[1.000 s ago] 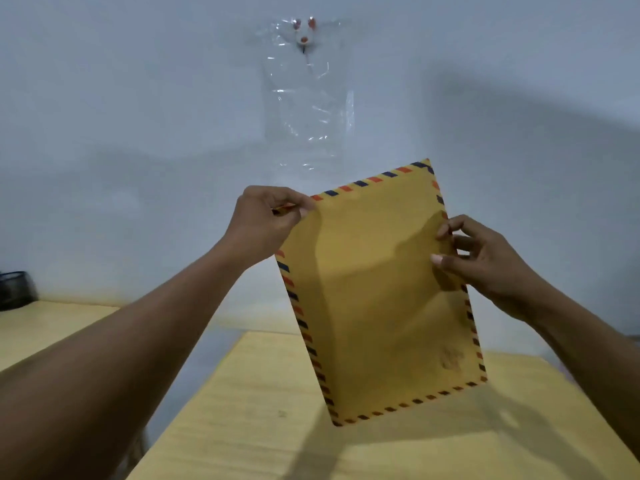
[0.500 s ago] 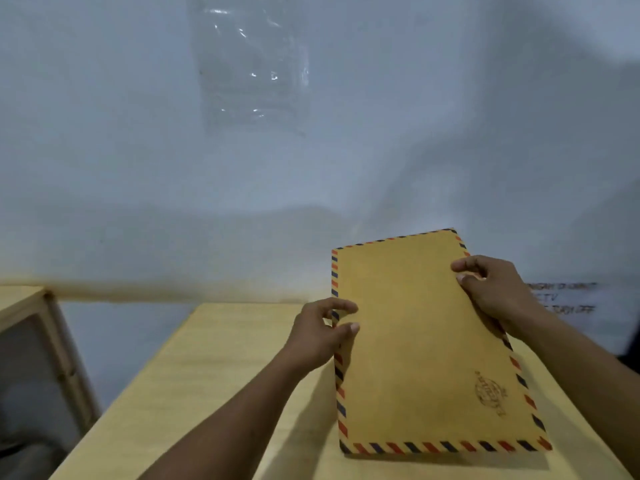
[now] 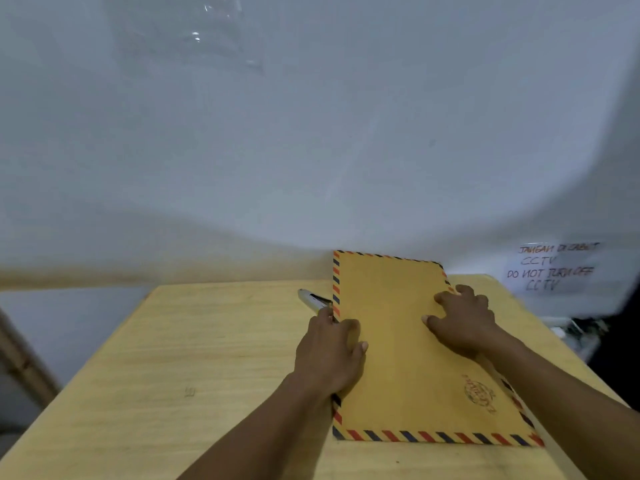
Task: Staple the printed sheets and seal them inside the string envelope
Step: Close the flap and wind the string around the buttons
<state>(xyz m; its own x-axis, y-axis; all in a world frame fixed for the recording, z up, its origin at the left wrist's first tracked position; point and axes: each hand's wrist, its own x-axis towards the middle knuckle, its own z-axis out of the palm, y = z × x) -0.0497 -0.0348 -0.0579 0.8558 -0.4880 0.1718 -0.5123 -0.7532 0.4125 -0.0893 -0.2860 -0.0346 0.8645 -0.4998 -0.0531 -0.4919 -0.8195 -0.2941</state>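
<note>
The brown string envelope (image 3: pixel 398 358), edged with red and blue stripes and stamped near its lower right corner, rests plain side up on the wooden table (image 3: pixel 207 358). Its near edge touches the table and its far end rises slightly toward the wall. My left hand (image 3: pixel 329 358) grips its left edge, thumb on top. My right hand (image 3: pixel 464 323) holds the right edge with the fingers spread over the face. A white stapler (image 3: pixel 311 299) lies just beyond my left hand, partly hidden by the envelope. The printed sheets and the string closure are out of sight.
A white wall (image 3: pixel 311 150) stands right behind the table. A handwritten CCTV notice (image 3: pixel 550 268) is stuck on it at the right, and a clear plastic bag (image 3: pixel 194 32) hangs on it at the top. A wooden frame (image 3: pixel 20 358) stands at the far left.
Both hands have brought the envelope down from mid-air onto the table and laid it nearly flat. The view has tipped down, and the stapler has come into sight.
</note>
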